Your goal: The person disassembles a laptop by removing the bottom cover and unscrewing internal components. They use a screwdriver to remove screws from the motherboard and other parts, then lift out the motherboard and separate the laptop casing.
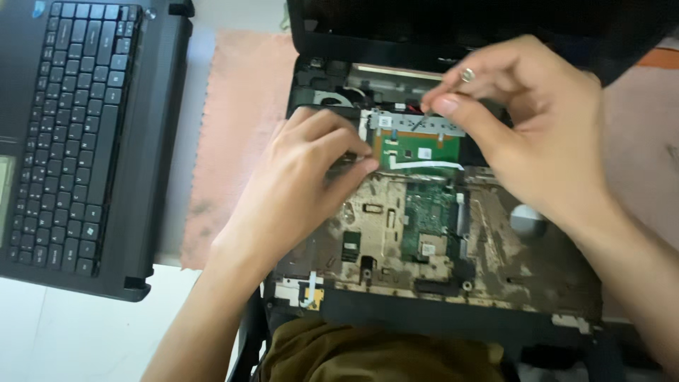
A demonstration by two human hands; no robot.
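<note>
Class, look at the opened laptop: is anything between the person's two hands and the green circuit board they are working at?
Nothing visible blocks them. The keyboard cover lies off to the left, leaving the green circuit board bare. The left hand rests at the board's left edge; the right hand pinches something small just above it, too small to identify.

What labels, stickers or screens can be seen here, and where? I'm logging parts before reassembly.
Small white rectangular sticker: on the green circuit board beside the right hand's fingertips.
Small white square sticker: on the grey metal bracket above that board.
Small white sticker: on the lower green board.
Blue sticker: top left corner of the separate black keyboard panel.
Dark laptop screen: top edge, unlit.
</note>
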